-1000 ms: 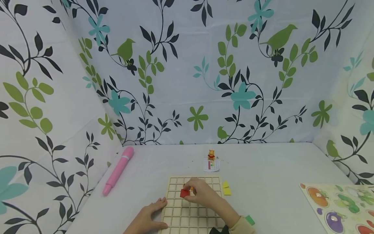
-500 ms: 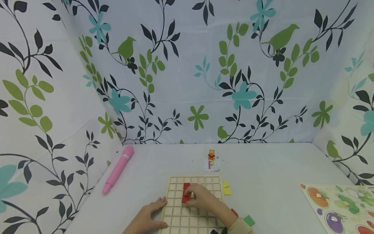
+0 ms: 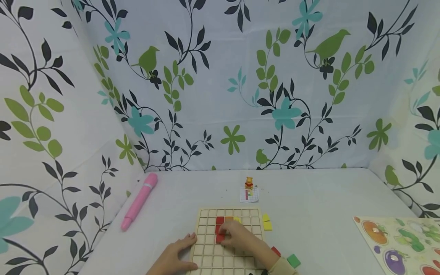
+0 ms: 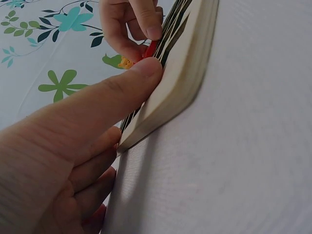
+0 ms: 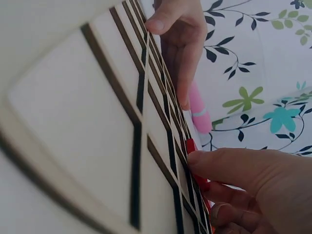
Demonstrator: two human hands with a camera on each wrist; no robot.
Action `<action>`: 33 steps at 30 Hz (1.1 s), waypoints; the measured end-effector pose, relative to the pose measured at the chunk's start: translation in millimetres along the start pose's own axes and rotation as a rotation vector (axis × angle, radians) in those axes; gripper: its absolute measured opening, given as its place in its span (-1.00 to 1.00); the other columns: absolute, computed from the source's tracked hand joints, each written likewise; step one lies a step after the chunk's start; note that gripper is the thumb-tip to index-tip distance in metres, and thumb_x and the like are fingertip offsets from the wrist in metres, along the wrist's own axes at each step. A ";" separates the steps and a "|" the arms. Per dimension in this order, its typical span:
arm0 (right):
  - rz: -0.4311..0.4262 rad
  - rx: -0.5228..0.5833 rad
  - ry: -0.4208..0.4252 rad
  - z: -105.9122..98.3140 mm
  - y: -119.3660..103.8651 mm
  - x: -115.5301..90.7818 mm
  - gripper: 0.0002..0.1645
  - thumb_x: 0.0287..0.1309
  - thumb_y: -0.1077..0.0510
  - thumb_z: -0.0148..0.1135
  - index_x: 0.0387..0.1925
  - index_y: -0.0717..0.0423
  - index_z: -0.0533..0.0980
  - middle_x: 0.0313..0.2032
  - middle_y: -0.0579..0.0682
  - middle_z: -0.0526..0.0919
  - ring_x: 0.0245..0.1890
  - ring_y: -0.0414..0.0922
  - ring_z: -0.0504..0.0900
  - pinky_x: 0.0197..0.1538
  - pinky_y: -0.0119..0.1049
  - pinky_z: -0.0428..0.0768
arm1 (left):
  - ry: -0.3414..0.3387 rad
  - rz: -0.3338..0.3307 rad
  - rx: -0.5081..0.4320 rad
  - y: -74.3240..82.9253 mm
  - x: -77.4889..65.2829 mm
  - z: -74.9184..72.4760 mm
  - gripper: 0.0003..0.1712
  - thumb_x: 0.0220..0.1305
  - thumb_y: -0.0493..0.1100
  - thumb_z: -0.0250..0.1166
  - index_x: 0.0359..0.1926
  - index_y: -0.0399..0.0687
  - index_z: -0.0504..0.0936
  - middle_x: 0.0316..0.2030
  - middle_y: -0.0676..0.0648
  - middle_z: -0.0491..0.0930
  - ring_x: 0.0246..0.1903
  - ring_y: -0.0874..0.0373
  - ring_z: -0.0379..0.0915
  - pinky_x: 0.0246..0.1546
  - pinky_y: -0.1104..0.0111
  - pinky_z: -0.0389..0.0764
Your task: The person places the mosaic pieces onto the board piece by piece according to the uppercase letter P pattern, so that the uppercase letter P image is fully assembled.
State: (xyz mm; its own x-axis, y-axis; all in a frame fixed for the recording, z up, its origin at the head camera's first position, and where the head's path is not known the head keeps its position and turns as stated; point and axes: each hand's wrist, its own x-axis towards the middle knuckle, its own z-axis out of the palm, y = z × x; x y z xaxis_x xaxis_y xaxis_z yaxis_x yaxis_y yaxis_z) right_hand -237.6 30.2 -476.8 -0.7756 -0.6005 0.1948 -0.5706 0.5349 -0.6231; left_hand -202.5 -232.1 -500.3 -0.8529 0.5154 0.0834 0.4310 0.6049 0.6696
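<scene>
A pale wooden grid board (image 3: 207, 261) lies at the front of the table. Three red square tiles stand in one column in it, the top one (image 3: 220, 220) beside an orange tile (image 3: 228, 219) and a partly covered yellow tile (image 3: 237, 219). My right hand (image 3: 238, 237) pinches at the lower red tile (image 3: 220, 239), and its thumb touches red in the right wrist view. Its fingers partly cover the middle red tile (image 3: 217, 229). My left hand (image 3: 175, 255) rests against the board's left edge with thumb and fingers spread; the left wrist view shows the thumb (image 4: 146, 68) at the rim.
Yellow tiles (image 3: 267, 225) lie right of the board. A red tile (image 3: 275, 251) and a green tile (image 3: 293, 261) sit near my right forearm. Behind stand a small bear figure (image 3: 249, 183) and a pattern card (image 3: 249, 194). A pink marker (image 3: 139, 202) lies left, a vegetable-picture sheet (image 3: 395, 244) right.
My right hand has brought a red tile down onto the grid below the other red ones, then shifted slightly right, uncovering the orange and yellow tiles. The left hand has stayed in place.
</scene>
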 end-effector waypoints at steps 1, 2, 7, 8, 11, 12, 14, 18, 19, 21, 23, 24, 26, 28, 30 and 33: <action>0.000 0.003 0.001 1.5 0.9 0.0 -0.82 -0.12 0.24 0.35 -0.39 0.10 0.53 -0.43 -0.26 0.49 -0.37 -0.34 0.43 -0.28 -0.48 0.48 | 0.000 0.000 -0.001 0.4 0.1 -0.3 -0.10 -0.16 0.21 0.34 0.18 -0.17 0.37 0.20 -0.12 0.25 0.18 -0.12 0.11 0.08 -0.11 0.10; 0.001 0.006 0.001 2.7 1.6 -0.1 -0.82 -0.12 0.24 0.35 -0.39 0.10 0.53 -0.42 -0.27 0.49 -0.37 -0.34 0.42 -0.28 -0.48 0.48 | -0.002 -0.002 -0.004 0.8 0.2 -0.5 -0.10 -0.16 0.21 0.34 0.18 -0.17 0.37 0.21 -0.12 0.25 0.18 -0.12 0.11 0.09 -0.11 0.10; 0.000 0.028 0.012 6.9 4.1 -0.5 -0.81 -0.12 0.23 0.37 -0.40 0.06 0.53 -0.41 -0.29 0.46 -0.38 -0.35 0.40 -0.29 -0.49 0.47 | -0.003 -0.003 0.003 1.0 0.9 0.0 -0.11 -0.15 0.21 0.34 0.18 -0.17 0.37 0.20 -0.12 0.26 0.18 -0.11 0.11 0.09 -0.11 0.10; -0.010 0.024 0.016 7.3 4.6 -0.3 -0.82 -0.12 0.23 0.37 -0.41 0.06 0.53 -0.41 -0.29 0.46 -0.38 -0.35 0.40 -0.30 -0.50 0.47 | -0.001 -0.002 0.007 0.7 0.9 0.4 -0.11 -0.15 0.22 0.34 0.17 -0.18 0.38 0.20 -0.12 0.26 0.18 -0.11 0.11 0.09 -0.11 0.11; -0.034 0.015 0.025 7.5 6.0 0.1 -0.83 -0.13 0.23 0.37 -0.44 0.03 0.53 -0.42 -0.30 0.45 -0.40 -0.36 0.40 -0.32 -0.52 0.46 | 0.002 -0.007 0.023 -0.2 1.1 1.4 -0.11 -0.14 0.24 0.32 0.17 -0.17 0.38 0.20 -0.11 0.27 0.18 -0.08 0.12 0.09 -0.09 0.12; -0.041 0.013 0.028 7.7 6.5 0.2 -0.83 -0.13 0.23 0.38 -0.45 0.03 0.53 -0.43 -0.30 0.45 -0.40 -0.36 0.40 -0.33 -0.52 0.46 | 0.002 -0.009 0.027 -0.4 1.1 1.6 -0.10 -0.15 0.25 0.32 0.17 -0.17 0.38 0.20 -0.10 0.27 0.18 -0.07 0.12 0.09 -0.09 0.12; -0.047 0.015 0.029 7.5 7.2 0.4 -0.84 -0.13 0.23 0.38 -0.46 0.02 0.53 -0.43 -0.31 0.45 -0.41 -0.37 0.40 -0.34 -0.54 0.46 | 0.004 -0.006 0.028 -0.8 1.2 1.5 -0.10 -0.14 0.25 0.32 0.17 -0.17 0.38 0.19 -0.11 0.27 0.18 -0.07 0.12 0.09 -0.09 0.12; -0.052 0.023 0.031 6.5 6.6 0.6 -0.86 -0.12 0.22 0.37 -0.46 0.02 0.55 -0.42 -0.30 0.46 -0.42 -0.37 0.39 -0.36 -0.55 0.46 | 0.015 0.015 0.033 -0.4 1.3 0.4 -0.10 -0.14 0.24 0.33 0.17 -0.19 0.38 0.19 -0.13 0.28 0.17 -0.11 0.13 0.08 -0.10 0.12; -0.049 0.026 0.032 6.3 6.3 0.7 -0.86 -0.12 0.22 0.37 -0.46 0.03 0.55 -0.41 -0.30 0.46 -0.43 -0.37 0.39 -0.37 -0.55 0.45 | 0.017 0.019 0.036 -0.3 1.3 0.3 -0.11 -0.14 0.24 0.33 0.16 -0.20 0.38 0.19 -0.13 0.28 0.17 -0.12 0.14 0.07 -0.11 0.12; -0.042 0.031 0.032 6.3 5.6 0.6 -0.87 -0.12 0.21 0.37 -0.46 0.03 0.56 -0.41 -0.30 0.46 -0.44 -0.36 0.39 -0.38 -0.55 0.45 | 0.017 0.012 0.035 -0.3 1.3 0.1 -0.10 -0.15 0.24 0.33 0.16 -0.19 0.38 0.19 -0.12 0.27 0.17 -0.11 0.13 0.08 -0.10 0.12; -0.025 0.039 0.026 6.3 4.7 0.2 -0.89 -0.11 0.20 0.37 -0.47 0.02 0.57 -0.42 -0.30 0.45 -0.44 -0.36 0.39 -0.37 -0.54 0.46 | 0.016 0.006 0.031 -0.2 1.2 0.2 -0.11 -0.15 0.24 0.33 0.17 -0.18 0.39 0.19 -0.12 0.27 0.17 -0.10 0.13 0.08 -0.11 0.12; -0.013 0.043 0.021 6.4 4.4 0.0 -0.90 -0.11 0.19 0.37 -0.47 0.02 0.58 -0.42 -0.30 0.44 -0.43 -0.36 0.39 -0.37 -0.53 0.46 | 0.013 0.000 0.027 -0.3 1.1 0.4 -0.10 -0.15 0.25 0.33 0.17 -0.18 0.39 0.19 -0.12 0.27 0.18 -0.09 0.13 0.08 -0.10 0.12; 0.001 0.042 0.015 6.7 3.9 -0.4 -0.92 -0.10 0.18 0.36 -0.48 0.02 0.59 -0.42 -0.30 0.43 -0.41 -0.36 0.39 -0.35 -0.52 0.46 | 0.009 -0.009 0.017 -0.4 0.8 0.6 -0.10 -0.16 0.25 0.33 0.17 -0.17 0.39 0.20 -0.12 0.26 0.18 -0.08 0.12 0.08 -0.11 0.11; 0.010 0.038 0.012 7.0 3.6 -0.5 -0.93 -0.09 0.18 0.35 -0.48 0.02 0.59 -0.43 -0.31 0.42 -0.39 -0.37 0.38 -0.32 -0.51 0.46 | 0.008 -0.013 0.012 -0.7 0.5 0.9 -0.10 -0.16 0.24 0.33 0.17 -0.17 0.39 0.20 -0.12 0.26 0.18 -0.09 0.12 0.08 -0.12 0.11; 0.008 0.032 0.016 7.5 3.6 -0.5 -0.94 -0.09 0.18 0.35 -0.49 0.02 0.60 -0.43 -0.30 0.42 -0.38 -0.36 0.39 -0.31 -0.51 0.47 | 0.006 -0.017 0.009 -1.2 0.4 1.1 -0.10 -0.16 0.24 0.33 0.17 -0.17 0.38 0.20 -0.12 0.26 0.18 -0.09 0.12 0.08 -0.12 0.10; 0.011 0.040 0.017 7.5 3.0 -0.3 -0.95 -0.08 0.19 0.34 -0.49 0.02 0.60 -0.44 -0.30 0.42 -0.39 -0.36 0.39 -0.32 -0.50 0.47 | 0.006 -0.022 0.005 -1.9 0.6 1.6 -0.10 -0.15 0.24 0.33 0.17 -0.17 0.38 0.20 -0.12 0.26 0.18 -0.10 0.12 0.08 -0.13 0.10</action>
State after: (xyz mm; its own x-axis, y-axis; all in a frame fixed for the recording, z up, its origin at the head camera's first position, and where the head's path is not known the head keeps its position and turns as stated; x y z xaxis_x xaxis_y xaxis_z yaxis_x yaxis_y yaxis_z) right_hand -237.0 27.5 -484.4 -0.7863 -0.5844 0.2007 -0.5512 0.5166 -0.6552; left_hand -203.3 -232.0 -502.7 -0.8636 0.4988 0.0732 0.4140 0.6189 0.6675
